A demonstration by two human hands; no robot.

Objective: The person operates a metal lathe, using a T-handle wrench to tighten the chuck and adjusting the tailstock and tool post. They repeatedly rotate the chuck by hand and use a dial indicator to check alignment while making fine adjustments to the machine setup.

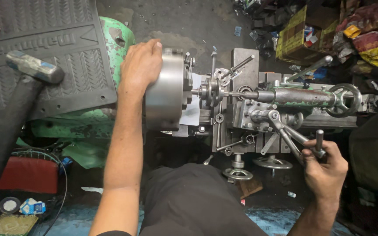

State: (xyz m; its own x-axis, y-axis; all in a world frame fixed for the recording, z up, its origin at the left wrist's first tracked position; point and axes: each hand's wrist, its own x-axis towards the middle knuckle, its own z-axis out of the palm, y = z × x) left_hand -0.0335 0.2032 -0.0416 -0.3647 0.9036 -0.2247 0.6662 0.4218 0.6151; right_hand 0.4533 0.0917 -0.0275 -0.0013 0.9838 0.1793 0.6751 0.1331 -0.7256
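I look down on a small metal lathe. My left hand (140, 64) rests flat on the back of the round steel chuck (165, 89), fingers over its rim. A small round workpiece (210, 91) sits in the chuck jaws, with the tailstock (300, 97) and its handwheel (345, 99) lined up to the right. My right hand (324, 168) grips the end of a long steel lever handle (290, 136) that runs up to the tool post (259, 114).
A black rubber mat (53, 52) covers the green headstock (114, 43), with a hammer (18, 91) lying on it. Two handwheels (271, 163) stick out at the lathe's front. Cartons and bags (311, 30) crowd the top right. Red box (29, 174) at lower left.
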